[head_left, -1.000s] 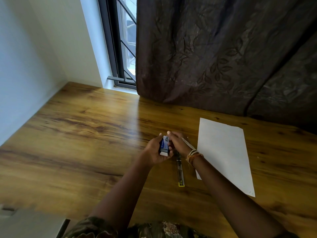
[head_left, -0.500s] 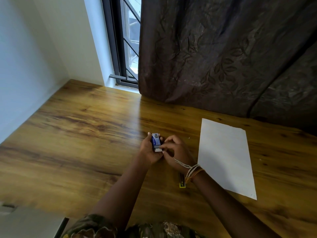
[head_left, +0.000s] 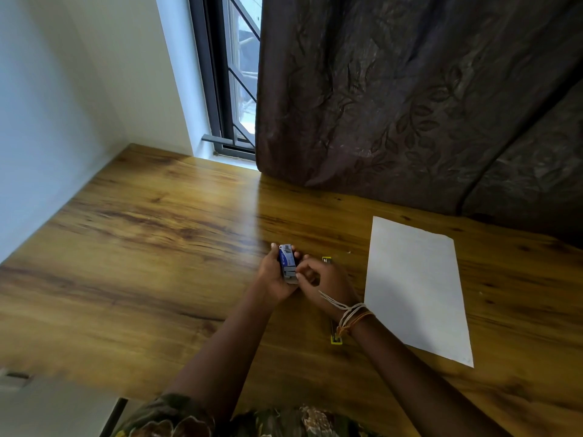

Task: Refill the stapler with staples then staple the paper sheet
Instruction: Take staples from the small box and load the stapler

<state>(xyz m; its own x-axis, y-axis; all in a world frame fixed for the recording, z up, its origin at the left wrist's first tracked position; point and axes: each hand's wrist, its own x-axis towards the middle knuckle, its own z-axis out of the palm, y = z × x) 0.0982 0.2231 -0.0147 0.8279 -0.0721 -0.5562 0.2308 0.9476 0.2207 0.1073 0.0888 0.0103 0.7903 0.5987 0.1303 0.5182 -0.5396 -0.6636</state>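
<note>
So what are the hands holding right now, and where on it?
The left hand grips the small blue staple box around its sides; the right hand pinches at the box's open near end.

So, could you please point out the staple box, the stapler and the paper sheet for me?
staple box (head_left: 287, 258): head view, on its blue printed face.
stapler (head_left: 336, 340): head view, on the yellow near end, below the right wrist.
paper sheet (head_left: 416, 288): head view, on the middle of the sheet.
</note>
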